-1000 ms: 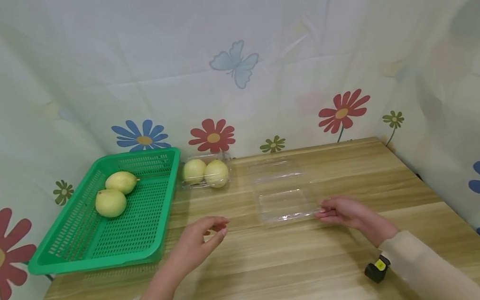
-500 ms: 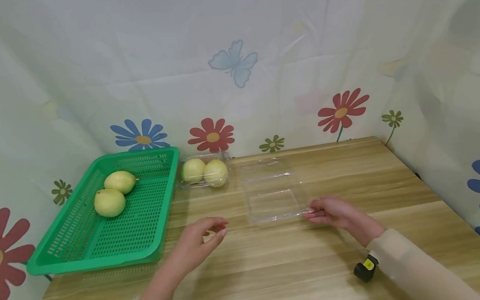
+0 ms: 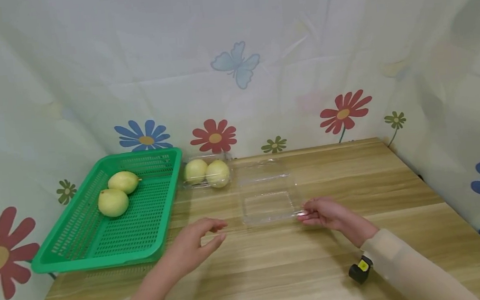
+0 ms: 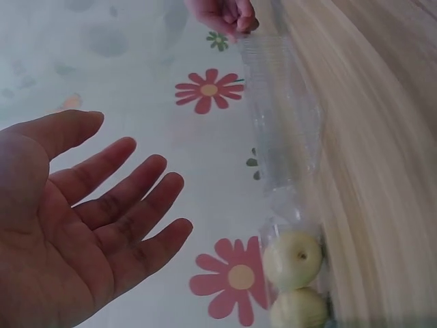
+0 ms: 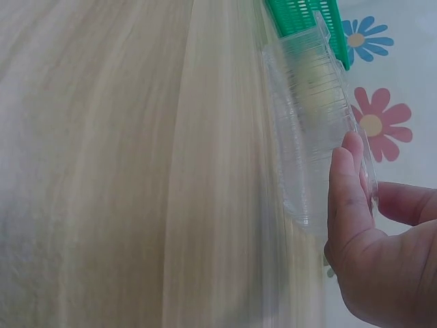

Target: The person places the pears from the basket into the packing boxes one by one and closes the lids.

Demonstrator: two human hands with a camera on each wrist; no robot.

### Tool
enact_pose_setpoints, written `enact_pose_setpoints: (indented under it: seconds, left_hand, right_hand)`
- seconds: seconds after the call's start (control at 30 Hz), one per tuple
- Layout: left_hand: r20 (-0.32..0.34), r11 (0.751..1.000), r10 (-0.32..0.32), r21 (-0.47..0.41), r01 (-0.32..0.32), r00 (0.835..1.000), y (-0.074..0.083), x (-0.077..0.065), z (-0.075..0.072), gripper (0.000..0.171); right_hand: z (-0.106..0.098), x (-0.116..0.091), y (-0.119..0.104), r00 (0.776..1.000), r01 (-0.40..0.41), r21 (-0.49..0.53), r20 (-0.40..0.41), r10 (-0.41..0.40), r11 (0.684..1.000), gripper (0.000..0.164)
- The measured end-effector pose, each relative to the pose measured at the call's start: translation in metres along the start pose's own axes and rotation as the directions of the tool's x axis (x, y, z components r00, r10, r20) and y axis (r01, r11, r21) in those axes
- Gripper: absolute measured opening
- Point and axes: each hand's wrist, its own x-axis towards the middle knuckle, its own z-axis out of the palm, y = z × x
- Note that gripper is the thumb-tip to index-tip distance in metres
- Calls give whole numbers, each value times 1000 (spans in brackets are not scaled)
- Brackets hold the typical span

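A clear plastic clamshell box (image 3: pixel 268 204) lies with its lid spread back on the wooden table. My right hand (image 3: pixel 324 214) pinches its near right corner between thumb and fingers; in the right wrist view the thumb sits on one side of the rim and the fingers on the other. Left of the box, my left hand (image 3: pixel 194 244) hovers over the table with fingers relaxed and holds nothing. The left wrist view shows its bare palm (image 4: pixel 68 253). Farther back, another clear box holds two pale yellow-green pears (image 3: pixel 218 173).
A green plastic basket (image 3: pixel 166 213) stands on the left with two more pears (image 3: pixel 113 202) inside. The wooden table (image 3: pixel 276 270) ends at a flower-printed curtain (image 3: pixel 286 93) behind and at both sides.
My right hand has slid the clear clamshell box a little to the left along the table. My left hand has stayed nearly in place, its thumb and fingers slightly farther apart.
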Motion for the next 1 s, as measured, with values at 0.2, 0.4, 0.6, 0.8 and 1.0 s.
enact_pose_setpoints:
  seconds: [0.2,0.4,0.6,0.8,1.0]
  left_hand:
    - [50,998,0,62,-3,999,9,-9,-16,31]
    - [41,990,-50,132,44,998,21,-16,-39,38]
    - [-2,974,-144,177,142,990,20,-11,-78,56]
    - [13,968,-218,128,214,976,3,3,-122,68]
    - [1,943,-305,142,302,952,-23,16,-163,75]
  right_hand:
    - [1,0,0,1000,0,-2,2,0,1000,19]
    - [0,-1,-1,1000,-6,-7,-1,6,1000,19]
    - [0,-2,-1,1000,1,-2,15,-1,1000,17]
    - [0,-1,-2,1000,2,-7,24,-1,1000,17]
    - [1,0,-3,1000,-4,-10,15,4,1000,16]
